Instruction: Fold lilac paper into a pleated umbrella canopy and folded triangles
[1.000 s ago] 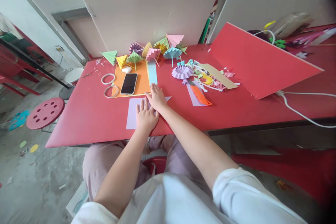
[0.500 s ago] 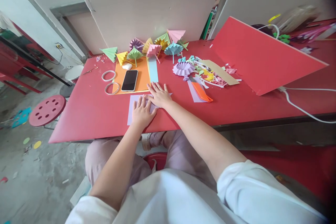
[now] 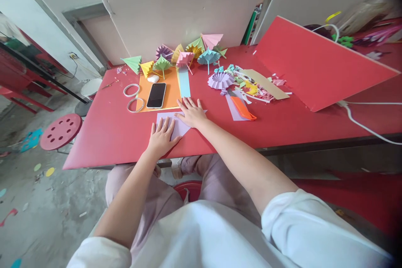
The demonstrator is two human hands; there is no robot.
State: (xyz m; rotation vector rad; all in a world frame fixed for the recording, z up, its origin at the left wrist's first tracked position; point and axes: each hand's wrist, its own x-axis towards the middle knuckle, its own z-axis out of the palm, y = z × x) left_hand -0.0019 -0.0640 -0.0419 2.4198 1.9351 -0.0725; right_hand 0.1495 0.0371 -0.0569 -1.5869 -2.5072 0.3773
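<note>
Red-topped worktop [image 3: 103, 134] fills the middle of the room, pushed up against a pale panelled wall, with a round pink stool [image 3: 61, 131] beyond its left end. Next come two ring-shaped rolls, an upper one [image 3: 131, 90] and a lower one [image 3: 135, 105], then a phone [image 3: 156, 95] lying on orange paper [image 3: 173, 86]. Small folded paper umbrellas [image 3: 184, 58] are gathered along the back edge.

Nearer the person, the left hand [image 3: 162, 137] lies palm down, fingers spread and gripping nothing, over the near left part of a lilac sheet [image 3: 180, 128]. That sheet lies flat on the worktop, its long axis running left to right and a pointed end showing at the right; its bare middle sits between the two hands. The right hand [image 3: 191, 113] is also spread flat, grasping nothing, across the far right part, so it is the nearer hand to the point.

Further right, an orange tool [image 3: 242, 109] lies partly over a lilac strip [image 3: 232, 111], with paper scraps [image 3: 253, 88] behind it and a tilted red board [image 3: 320, 63] beyond
</note>
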